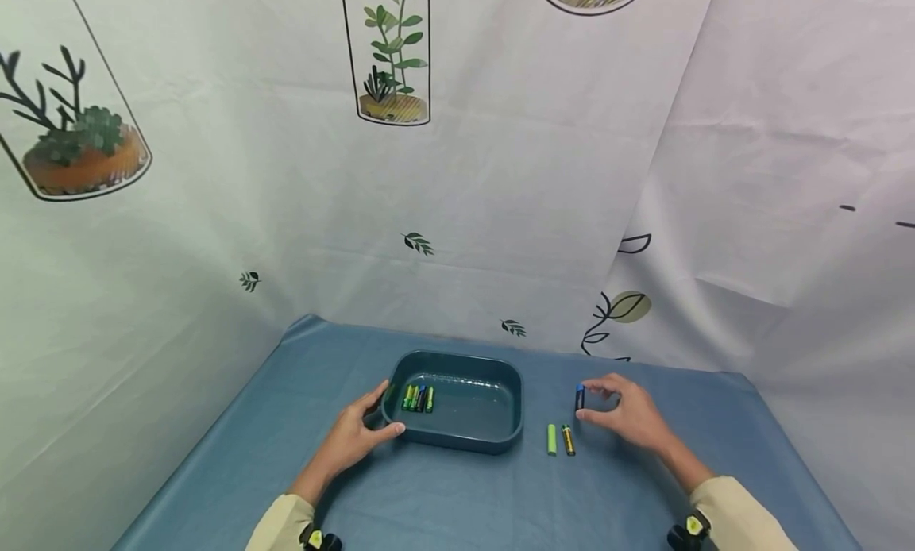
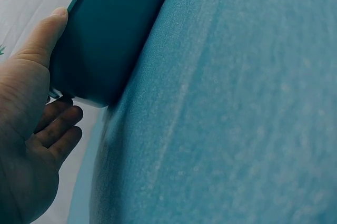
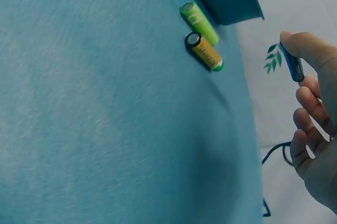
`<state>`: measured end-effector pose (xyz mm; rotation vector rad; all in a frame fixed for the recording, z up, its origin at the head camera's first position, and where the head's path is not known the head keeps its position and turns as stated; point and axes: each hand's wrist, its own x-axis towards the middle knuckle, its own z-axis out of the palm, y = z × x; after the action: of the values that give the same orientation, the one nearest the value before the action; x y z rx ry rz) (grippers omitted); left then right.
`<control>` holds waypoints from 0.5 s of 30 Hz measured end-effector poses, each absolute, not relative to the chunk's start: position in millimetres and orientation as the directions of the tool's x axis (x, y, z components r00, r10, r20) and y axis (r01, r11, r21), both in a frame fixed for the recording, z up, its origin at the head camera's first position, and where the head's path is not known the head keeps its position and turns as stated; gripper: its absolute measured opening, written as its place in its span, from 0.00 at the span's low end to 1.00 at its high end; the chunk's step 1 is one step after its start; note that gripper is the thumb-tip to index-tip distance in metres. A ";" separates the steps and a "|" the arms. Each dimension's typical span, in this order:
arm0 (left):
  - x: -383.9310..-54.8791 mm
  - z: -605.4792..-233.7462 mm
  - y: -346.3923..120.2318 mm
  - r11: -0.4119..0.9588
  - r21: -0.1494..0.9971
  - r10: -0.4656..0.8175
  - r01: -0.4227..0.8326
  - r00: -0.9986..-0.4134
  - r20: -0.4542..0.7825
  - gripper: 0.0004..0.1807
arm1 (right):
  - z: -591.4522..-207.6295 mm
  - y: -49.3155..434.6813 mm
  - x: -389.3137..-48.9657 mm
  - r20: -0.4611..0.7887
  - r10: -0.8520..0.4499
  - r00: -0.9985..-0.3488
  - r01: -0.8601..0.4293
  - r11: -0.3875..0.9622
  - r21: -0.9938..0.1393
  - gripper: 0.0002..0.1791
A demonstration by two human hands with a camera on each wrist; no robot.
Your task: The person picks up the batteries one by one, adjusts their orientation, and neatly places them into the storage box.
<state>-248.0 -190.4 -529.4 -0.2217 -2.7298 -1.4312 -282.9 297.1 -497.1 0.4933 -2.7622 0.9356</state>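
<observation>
My right hand (image 1: 632, 414) pinches a dark battery with a blue end (image 1: 580, 398) lengthwise between thumb and forefinger. In the right wrist view this battery (image 3: 292, 64) is raised off the cloth, and the other fingers are loosely bent. At the left end of a dark teal rectangular dish (image 1: 465, 438), my left hand (image 1: 352, 433) grips the corner, its thumb on the near rim and its fingers at the left side. Several batteries (image 1: 418, 398) lie side by side in the dish's left part. A light green battery (image 1: 552, 440) and a black-and-gold battery (image 1: 568, 440) lie right of the dish.
A blue cloth (image 1: 457, 503) covers the table. Behind it hangs a pale curtain (image 1: 500, 217) printed with plants, which meets the table's back edge. Each wrist bears a strapped-on dark device, such as the one on the right wrist (image 1: 689, 529).
</observation>
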 end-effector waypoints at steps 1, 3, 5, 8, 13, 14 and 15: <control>-248.1 -529.2 -190.4 0.561 0.814 0.103 0.150 -0.988 0.112 0.50 | -495.2 295.8 -283.7 0.281 -0.260 -0.924 -0.377 0.746 -0.549 0.29; -248.1 -528.8 -190.5 0.562 0.813 0.101 0.151 -0.988 0.114 0.50 | -491.4 292.8 -285.4 0.283 -0.266 -0.921 -0.382 0.749 -0.541 0.29; -248.4 -528.9 -190.5 0.565 0.811 0.101 0.151 -0.988 0.114 0.50 | -487.3 290.2 -287.2 0.284 -0.276 -0.918 -0.391 0.749 -0.535 0.29; -249.0 -529.3 -190.6 0.568 0.809 0.101 0.152 -0.988 0.114 0.49 | -481.1 285.4 -289.2 0.275 -0.283 -0.919 -0.391 0.748 -0.536 0.29; -249.0 -530.2 -191.1 0.570 0.807 0.102 0.153 -0.988 0.115 0.49 | -472.0 277.1 -292.2 0.269 -0.296 -0.917 -0.397 0.748 -0.532 0.29; -249.0 -530.4 -191.2 0.570 0.807 0.102 0.153 -0.988 0.115 0.49 | -470.7 275.6 -293.0 0.270 -0.300 -0.915 -0.402 0.747 -0.529 0.29; -248.7 -530.5 -191.4 0.570 0.807 0.102 0.153 -0.988 0.115 0.49 | -469.4 274.1 -293.7 0.273 -0.304 -0.913 -0.406 0.746 -0.528 0.29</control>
<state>-248.7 -191.4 -530.5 -0.2223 -2.7347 -1.4137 -293.7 274.1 -469.4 0.5697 -2.7751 0.8978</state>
